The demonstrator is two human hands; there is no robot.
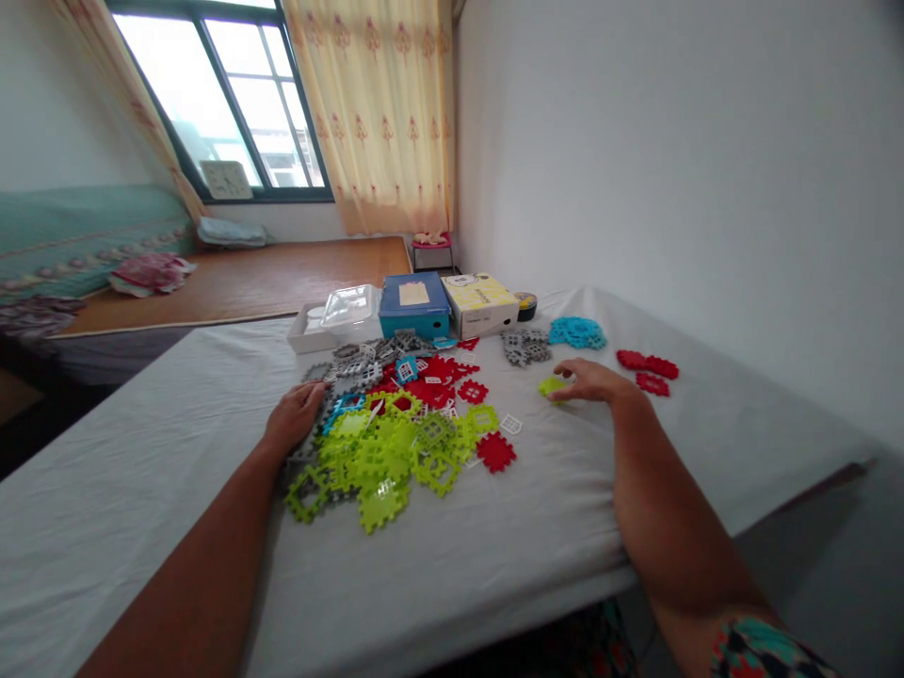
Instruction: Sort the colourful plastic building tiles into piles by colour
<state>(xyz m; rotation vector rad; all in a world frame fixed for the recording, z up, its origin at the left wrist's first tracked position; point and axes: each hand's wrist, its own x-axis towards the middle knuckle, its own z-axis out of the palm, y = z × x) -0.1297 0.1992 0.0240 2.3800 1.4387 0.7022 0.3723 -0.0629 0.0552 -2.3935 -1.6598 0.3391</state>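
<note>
A large mixed pile of notched plastic building tiles lies on the white cloth. Lime-green tiles (385,447) are at its front, red tiles (434,381) behind them and grey tiles (353,377) at the back and left. My left hand (293,417) rests against the pile's left edge, fingers loosely stretched over the grey tiles and gripping nothing visible. To the right of the pile, my right hand (593,381) has its thumb and fingers on a green tile (550,386) at the cloth. A lone red tile (496,452) and a white window-shaped piece (511,424) lie nearby.
Behind my right hand sit separate groups of grey tiles (526,347) and blue tiles (577,331); red tiles (646,365) lie farther right. A clear-lidded container (351,306), a blue box (414,306) and a yellow-white box (480,306) line the back. A wall borders the right.
</note>
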